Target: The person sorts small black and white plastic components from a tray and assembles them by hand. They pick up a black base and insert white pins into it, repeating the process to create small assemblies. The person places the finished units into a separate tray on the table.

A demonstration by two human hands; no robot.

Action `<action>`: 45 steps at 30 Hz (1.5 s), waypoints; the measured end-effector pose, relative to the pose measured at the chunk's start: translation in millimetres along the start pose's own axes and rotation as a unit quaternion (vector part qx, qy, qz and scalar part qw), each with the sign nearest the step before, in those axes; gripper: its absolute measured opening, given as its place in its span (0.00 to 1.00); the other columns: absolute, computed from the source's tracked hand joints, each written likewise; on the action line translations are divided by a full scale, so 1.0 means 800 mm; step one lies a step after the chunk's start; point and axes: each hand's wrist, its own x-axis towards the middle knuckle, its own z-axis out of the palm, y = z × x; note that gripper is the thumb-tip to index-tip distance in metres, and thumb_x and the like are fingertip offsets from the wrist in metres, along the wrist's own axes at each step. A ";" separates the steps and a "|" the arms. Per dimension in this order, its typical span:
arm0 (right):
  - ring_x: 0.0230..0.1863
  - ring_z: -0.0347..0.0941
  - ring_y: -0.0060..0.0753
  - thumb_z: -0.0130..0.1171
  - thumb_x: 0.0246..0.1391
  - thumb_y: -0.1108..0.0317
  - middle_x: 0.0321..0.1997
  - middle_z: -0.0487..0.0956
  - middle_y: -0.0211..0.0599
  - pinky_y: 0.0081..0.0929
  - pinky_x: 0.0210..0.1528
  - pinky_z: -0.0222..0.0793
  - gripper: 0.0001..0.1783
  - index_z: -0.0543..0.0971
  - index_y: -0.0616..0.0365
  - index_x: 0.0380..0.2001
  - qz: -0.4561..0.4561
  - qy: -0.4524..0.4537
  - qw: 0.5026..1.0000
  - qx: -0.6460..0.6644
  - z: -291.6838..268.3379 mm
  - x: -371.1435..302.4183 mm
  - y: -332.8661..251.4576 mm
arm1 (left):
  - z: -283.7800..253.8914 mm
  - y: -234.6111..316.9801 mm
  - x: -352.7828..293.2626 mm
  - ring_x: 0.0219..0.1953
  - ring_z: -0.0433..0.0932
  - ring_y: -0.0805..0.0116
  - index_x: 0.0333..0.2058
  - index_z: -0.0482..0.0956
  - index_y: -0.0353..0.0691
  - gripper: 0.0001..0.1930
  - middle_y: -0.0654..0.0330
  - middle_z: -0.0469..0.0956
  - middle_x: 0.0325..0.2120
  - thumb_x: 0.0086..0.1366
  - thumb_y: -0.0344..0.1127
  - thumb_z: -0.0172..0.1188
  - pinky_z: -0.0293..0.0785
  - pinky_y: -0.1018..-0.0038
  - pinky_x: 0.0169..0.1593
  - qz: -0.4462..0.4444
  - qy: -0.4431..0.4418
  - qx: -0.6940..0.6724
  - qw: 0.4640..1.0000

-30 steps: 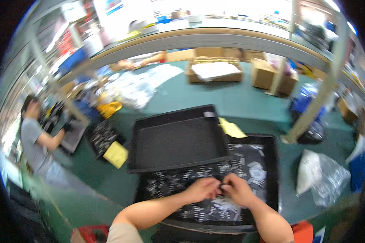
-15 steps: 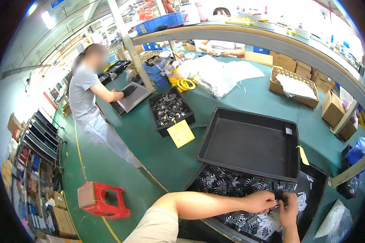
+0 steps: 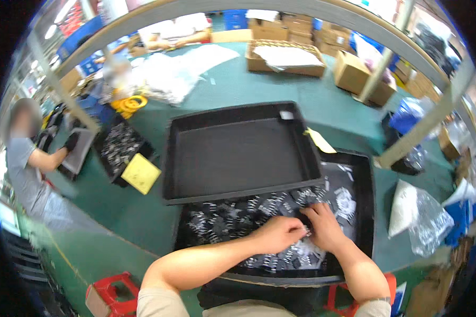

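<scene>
Both my hands work close together over a large black lower tray (image 3: 366, 211) holding many small parts. My left hand (image 3: 280, 234) is closed, with thumb and index finger pinched on something tiny and pale that I cannot make out. Beside it, the curled fingers of my right hand (image 3: 325, 227) nearly meet the left fingertips; whatever they grip is hidden. Flat black pieces with pale prongs (image 3: 225, 222) spread across the tray's left and middle. Loose white strips (image 3: 345, 203) lie to the right, and more white pieces (image 3: 308, 253) sit below my hands.
A second black tray (image 3: 243, 191) rests over the far part of the lower one, a yellow tag (image 3: 320, 141) at its side. Left stands a bin of small parts (image 3: 120, 145). A plastic bag (image 3: 407, 211) lies right. Shelf posts (image 3: 426, 113) rise nearby. A co-worker (image 3: 29, 164) stands far left.
My view has swung to the right, so the trays and bin sit further left in the picture. Both hands stay close together over the parts, fingers still curled.
</scene>
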 end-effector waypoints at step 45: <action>0.38 0.75 0.52 0.63 0.49 0.67 0.33 0.77 0.43 0.44 0.39 0.71 0.10 0.76 0.58 0.33 0.083 -0.108 0.971 0.196 -0.034 -0.014 0.012 | -0.012 0.014 0.007 0.25 0.76 0.78 0.40 0.75 0.35 0.06 0.61 0.81 0.30 0.66 0.27 0.56 0.69 0.82 0.27 -0.181 0.004 -0.216 0.960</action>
